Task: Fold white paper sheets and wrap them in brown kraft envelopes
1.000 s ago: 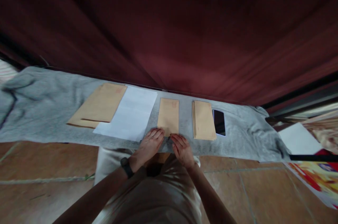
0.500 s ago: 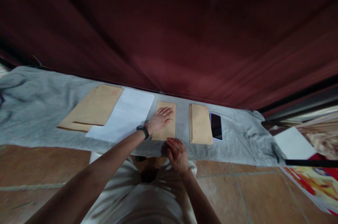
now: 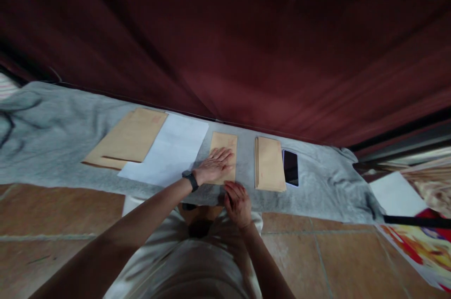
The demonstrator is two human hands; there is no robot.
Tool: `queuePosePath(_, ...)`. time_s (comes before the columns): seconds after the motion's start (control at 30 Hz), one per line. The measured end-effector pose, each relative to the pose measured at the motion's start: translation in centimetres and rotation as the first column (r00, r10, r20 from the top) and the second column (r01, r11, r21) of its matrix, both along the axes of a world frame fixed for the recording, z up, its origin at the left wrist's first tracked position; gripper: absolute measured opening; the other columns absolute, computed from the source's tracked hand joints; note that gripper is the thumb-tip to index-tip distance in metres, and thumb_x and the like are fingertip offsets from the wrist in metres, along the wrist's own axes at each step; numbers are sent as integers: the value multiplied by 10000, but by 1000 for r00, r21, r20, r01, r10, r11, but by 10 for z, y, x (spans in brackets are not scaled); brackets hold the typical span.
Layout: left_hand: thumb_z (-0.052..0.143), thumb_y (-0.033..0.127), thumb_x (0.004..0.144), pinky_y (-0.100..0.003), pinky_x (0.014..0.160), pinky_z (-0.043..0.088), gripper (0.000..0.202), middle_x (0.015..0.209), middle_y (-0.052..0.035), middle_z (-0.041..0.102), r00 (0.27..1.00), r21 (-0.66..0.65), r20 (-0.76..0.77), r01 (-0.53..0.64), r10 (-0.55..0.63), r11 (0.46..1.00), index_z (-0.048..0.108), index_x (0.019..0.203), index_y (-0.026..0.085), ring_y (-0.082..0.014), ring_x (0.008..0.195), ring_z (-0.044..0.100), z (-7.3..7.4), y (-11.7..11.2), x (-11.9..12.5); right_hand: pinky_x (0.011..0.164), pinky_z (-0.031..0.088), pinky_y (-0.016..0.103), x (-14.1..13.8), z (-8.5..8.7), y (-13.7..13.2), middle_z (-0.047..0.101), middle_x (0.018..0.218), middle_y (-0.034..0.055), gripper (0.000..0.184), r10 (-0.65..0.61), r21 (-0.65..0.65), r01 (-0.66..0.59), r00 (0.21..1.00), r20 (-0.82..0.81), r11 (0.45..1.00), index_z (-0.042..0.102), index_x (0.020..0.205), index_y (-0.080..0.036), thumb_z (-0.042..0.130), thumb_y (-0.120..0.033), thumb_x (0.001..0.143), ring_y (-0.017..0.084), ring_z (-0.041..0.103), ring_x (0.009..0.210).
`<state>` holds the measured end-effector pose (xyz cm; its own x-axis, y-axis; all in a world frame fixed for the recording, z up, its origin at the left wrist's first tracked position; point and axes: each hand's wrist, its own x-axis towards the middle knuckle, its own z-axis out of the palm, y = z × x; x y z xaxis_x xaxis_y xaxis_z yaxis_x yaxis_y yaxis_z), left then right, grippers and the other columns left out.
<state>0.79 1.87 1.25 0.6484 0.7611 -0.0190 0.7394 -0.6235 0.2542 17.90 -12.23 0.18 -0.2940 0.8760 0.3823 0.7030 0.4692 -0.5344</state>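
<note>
A small brown paper envelope [image 3: 225, 139] lies on the grey cloth in front of me. Flat across its middle rests my left hand [image 3: 214, 165], open, with its fingers pointing right; a black watch [image 3: 190, 179] is on that wrist. At the envelope's near right corner is my right hand [image 3: 238, 202], its fingers loosely bent and the thumb apart, with nothing visible in it. Whether its fingertips press on the envelope or only on the cloth is hard to make out. To the right lies a stack of similar brown envelopes [image 3: 270, 163].
A phone [image 3: 291, 167] lies right of the stack. On the left are white paper sheets [image 3: 176, 148] and larger brown envelopes [image 3: 137, 137]. Grey cloth [image 3: 327, 186] covers the narrow table, with a dark red curtain [image 3: 225, 54] behind it. A white sheet [image 3: 398, 195] is at far right.
My left hand has slid over the envelope toward me, showing more of its far end. My right hand stays by the near corner. The view has shifted slightly.
</note>
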Motion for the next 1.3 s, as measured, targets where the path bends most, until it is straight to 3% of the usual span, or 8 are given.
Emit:
queuePosePath(0.2, 316, 338, 1048, -466, 1259, 162, 539, 1644, -84, 332, 998, 85, 35, -64, 61, 994, 369, 1553, 158, -240, 1547, 216, -5, -52, -6, 1032, 472, 418, -1, -6, 0, 693, 1259, 86, 364, -23, 23, 23, 1000, -1, 999, 650, 1255, -200, 468, -124, 950, 215, 600, 1192)
queuePosePath(0.37, 325, 284, 1041, -502, 1267, 156, 502, 1639, -64, 350, 977, 155, 127, -190, 171, 969, 426, 1525, 196, -245, 1546, 226, -6, -76, -2, 973, 469, 388, -12, -3, 10, 722, 1149, 76, 347, -157, -62, 155, 987, -25, 986, 697, 1140, -204, 437, -98, 936, 206, 625, 1091)
queuePosePath(0.47, 359, 263, 1021, -524, 1264, 160, 508, 1638, -68, 350, 969, 140, 128, -227, 210, 964, 436, 1520, 207, -262, 1549, 216, -3, -79, -2, 1010, 447, 421, -25, 2, 22, 671, 1259, 114, 359, -264, -95, 266, 964, 27, 959, 625, 1286, -188, 410, -180, 998, 231, 580, 1172)
queuePosePath(0.63, 368, 273, 1016, -519, 1263, 165, 522, 1640, -83, 345, 958, 126, 126, -271, 256, 954, 421, 1527, 182, -275, 1553, 198, -3, -81, -1, 1109, 366, 530, -38, -1, 33, 482, 1497, 190, 489, -352, -19, 358, 925, 141, 934, 397, 1517, -146, 353, -264, 1045, 298, 417, 1381)
queuePosePath(0.8, 364, 303, 1021, -519, 1265, 161, 527, 1647, -71, 331, 944, 126, 133, -320, 303, 939, 406, 1536, 201, -265, 1554, 197, -7, -83, -1, 1144, 341, 546, -34, -10, 33, 442, 1526, 208, 503, -365, 3, 373, 906, 215, 928, 377, 1526, -113, 346, -261, 1046, 311, 339, 1447)
queuePosePath(1.07, 367, 327, 1029, -507, 1249, 232, 522, 1637, -64, 345, 923, 112, 142, -375, 359, 920, 436, 1526, 182, -288, 1537, 248, -5, -86, -15, 1131, 373, 531, -18, -13, 30, 470, 1518, 203, 502, -367, 6, 374, 905, 217, 927, 370, 1531, -116, 328, -256, 1051, 295, 403, 1414)
queuePosePath(1.3, 394, 308, 1022, -495, 1237, 263, 524, 1609, -128, 388, 922, 105, 97, -385, 375, 917, 443, 1515, 137, -302, 1514, 306, -5, -89, -20, 1120, 380, 551, -3, -14, 28, 488, 1499, 199, 504, -384, 1, 392, 899, 213, 920, 382, 1526, -136, 347, -275, 1043, 310, 416, 1404)
